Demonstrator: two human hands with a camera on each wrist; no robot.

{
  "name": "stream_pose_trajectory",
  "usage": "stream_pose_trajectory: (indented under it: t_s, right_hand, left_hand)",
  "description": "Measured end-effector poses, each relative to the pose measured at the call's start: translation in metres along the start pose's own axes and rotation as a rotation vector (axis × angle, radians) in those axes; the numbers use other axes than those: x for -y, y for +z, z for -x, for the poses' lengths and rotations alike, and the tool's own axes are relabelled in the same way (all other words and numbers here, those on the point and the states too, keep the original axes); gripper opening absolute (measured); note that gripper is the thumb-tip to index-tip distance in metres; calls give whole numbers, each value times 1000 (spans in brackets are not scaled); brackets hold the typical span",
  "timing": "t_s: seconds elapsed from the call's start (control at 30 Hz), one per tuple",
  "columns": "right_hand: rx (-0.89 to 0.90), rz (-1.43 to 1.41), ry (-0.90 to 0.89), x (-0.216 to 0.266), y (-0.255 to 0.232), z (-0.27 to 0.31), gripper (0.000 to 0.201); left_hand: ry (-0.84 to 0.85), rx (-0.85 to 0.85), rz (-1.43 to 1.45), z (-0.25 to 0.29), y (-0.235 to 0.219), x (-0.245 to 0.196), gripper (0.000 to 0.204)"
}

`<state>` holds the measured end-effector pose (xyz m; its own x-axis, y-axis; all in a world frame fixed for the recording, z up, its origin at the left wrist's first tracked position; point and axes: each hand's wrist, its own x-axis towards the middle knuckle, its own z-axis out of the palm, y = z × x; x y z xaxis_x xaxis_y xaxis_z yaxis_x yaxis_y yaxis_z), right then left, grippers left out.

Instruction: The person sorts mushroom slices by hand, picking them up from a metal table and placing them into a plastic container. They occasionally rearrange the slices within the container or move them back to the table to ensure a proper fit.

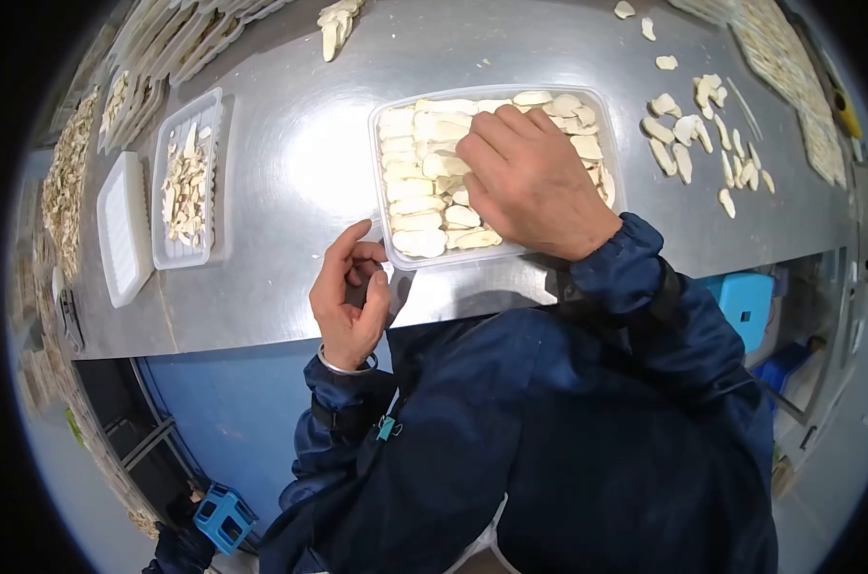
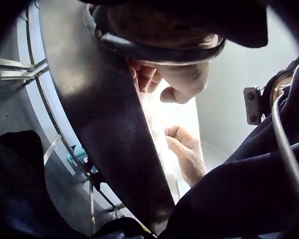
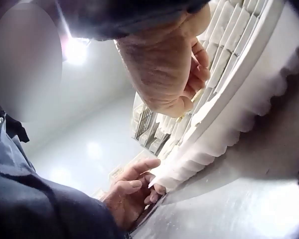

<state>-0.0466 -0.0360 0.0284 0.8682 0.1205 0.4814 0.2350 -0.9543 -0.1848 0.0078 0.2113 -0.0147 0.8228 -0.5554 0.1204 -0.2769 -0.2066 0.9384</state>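
Observation:
A clear plastic tray (image 1: 388, 239) holds rows of pale mushroom slices (image 1: 413, 204), laid close together on its left side and more loosely on its right. My right hand (image 1: 539, 177) is over the tray's middle, fingers bent down among the slices. In the right wrist view, that hand's fingers (image 3: 199, 74) curl just above the rows; whether they pinch a slice I cannot tell. Beside the tray's near left corner, my left hand (image 1: 348, 292) hangs loosely curled, palm up, holding nothing. Its index fingertip is close to the tray wall.
Loose slices (image 1: 688, 129) lie scattered to the right on the metal table (image 1: 271, 287). A second tray (image 1: 207, 251) with small pieces and an upturned white tray (image 1: 125, 230) stand left. Stacked filled trays (image 1: 180, 43) are at back left. Blue stools (image 1: 745, 311) sit below table height.

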Motion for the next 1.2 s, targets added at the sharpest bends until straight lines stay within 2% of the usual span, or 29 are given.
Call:
stream_pose_trajectory:
  t_s: [0.47, 0.67, 0.8, 0.93, 0.97, 1.03, 1.13, 1.2]
  right_hand:
    - [39, 21, 11, 1, 8, -4, 14]
    - [-59, 39, 54, -6, -7, -3, 14]
    - [-246, 146, 220, -46, -65, 29, 16]
    - [-291, 360, 576, -113, -126, 115, 11]
    - [-280, 399, 666, -128, -142, 140, 7]
    - [-137, 513, 878, -157, -167, 191, 7]
    - [58, 544, 1034, -167, -180, 231, 11]
    - [3, 432, 1101, -169, -175, 236, 21]
  left_hand:
    - [21, 5, -32, -1, -1, -1, 51]
    - [17, 61, -48, 1, -4, -1, 48]
    - [-54, 45, 61, 5, -1, 2, 48]
    - [5, 57, 11, 4, -3, 4, 45]
    - [-23, 57, 32, 4, -2, 0, 45]
    - [-19, 49, 40, 3, -1, -1, 44]
    - [1, 32, 17, 2, 0, -1, 44]
    - [10, 30, 1, 2, 1, 0, 43]
